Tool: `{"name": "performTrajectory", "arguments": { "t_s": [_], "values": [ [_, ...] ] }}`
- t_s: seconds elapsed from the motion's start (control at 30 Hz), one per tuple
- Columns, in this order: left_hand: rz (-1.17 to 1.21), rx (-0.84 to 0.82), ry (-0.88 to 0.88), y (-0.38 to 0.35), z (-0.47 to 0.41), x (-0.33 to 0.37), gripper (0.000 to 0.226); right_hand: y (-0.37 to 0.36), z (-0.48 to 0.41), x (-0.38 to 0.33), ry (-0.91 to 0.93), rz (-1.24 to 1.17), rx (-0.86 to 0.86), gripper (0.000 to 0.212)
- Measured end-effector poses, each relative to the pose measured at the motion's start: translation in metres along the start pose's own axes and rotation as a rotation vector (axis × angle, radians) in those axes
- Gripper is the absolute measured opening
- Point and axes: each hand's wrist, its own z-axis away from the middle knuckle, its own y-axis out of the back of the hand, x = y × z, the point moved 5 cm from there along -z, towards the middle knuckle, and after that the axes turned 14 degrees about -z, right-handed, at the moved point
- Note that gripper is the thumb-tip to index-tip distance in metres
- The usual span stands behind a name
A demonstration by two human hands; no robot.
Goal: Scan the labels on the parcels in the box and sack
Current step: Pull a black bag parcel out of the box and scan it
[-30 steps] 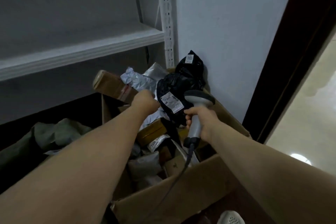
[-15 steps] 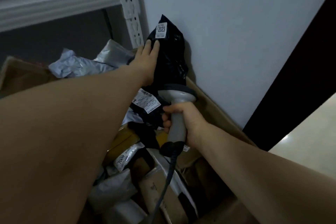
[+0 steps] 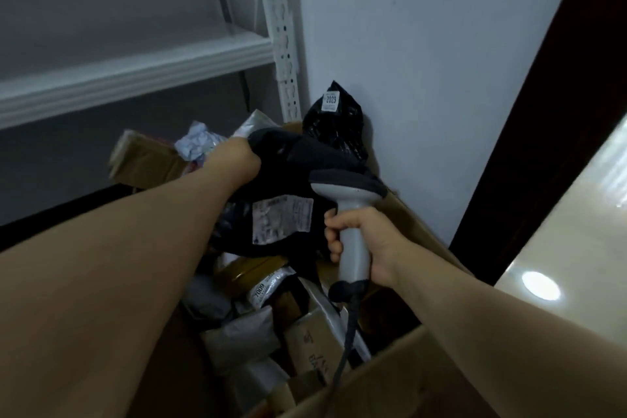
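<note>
1. The left hand [image 3: 239, 159], flat on the tall black bag with the 2023 sticker [image 3: 339, 132] half a second ago, has dropped to the nearer black poly parcel [image 3: 288, 163]. It now clutches the parcel's top edge, fingers curled into the film.
2. The right hand [image 3: 366, 241] keeps a full fist round the barcode scanner [image 3: 346, 187]. The scanner head sits just right of the parcel's shipping label [image 3: 281, 219], which now faces up, so it is probably ready to scan.
3. The parcel is limp, creased, dark film, and its label is a flat white rectangle. The scanner is smooth grey plastic with a dark hood.
4. The parcel lies toward the far right corner of the cardboard box [image 3: 390, 380], over soft grey mailers [image 3: 237, 336] and stiff brown cartons [image 3: 312, 336].
</note>
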Motion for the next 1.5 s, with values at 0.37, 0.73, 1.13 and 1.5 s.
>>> {"name": "performTrajectory", "arguments": {
  "t_s": [0.37, 0.73, 1.13, 1.5],
  "values": [
    [0.759, 0.111, 0.508, 0.082, 0.171, -0.157, 0.032, -0.102, 0.130, 0.021, 0.062, 0.238, -0.099, 0.004],
    [1.314, 0.294, 0.706, 0.107, 0.257, -0.202, 0.031, -0.161, 0.191, 0.049, -0.050, 0.369, -0.159, 0.011],
    [1.486, 0.288, 0.707, 0.110, 0.272, -0.203, 0.032, -0.179, 0.204, 0.047, -0.114, 0.388, -0.188, 0.016],
    [1.481, 0.273, 0.714, 0.110, 0.271, -0.204, 0.031, -0.181, 0.207, 0.041, -0.102, 0.392, -0.211, 0.016]
  ]
}}
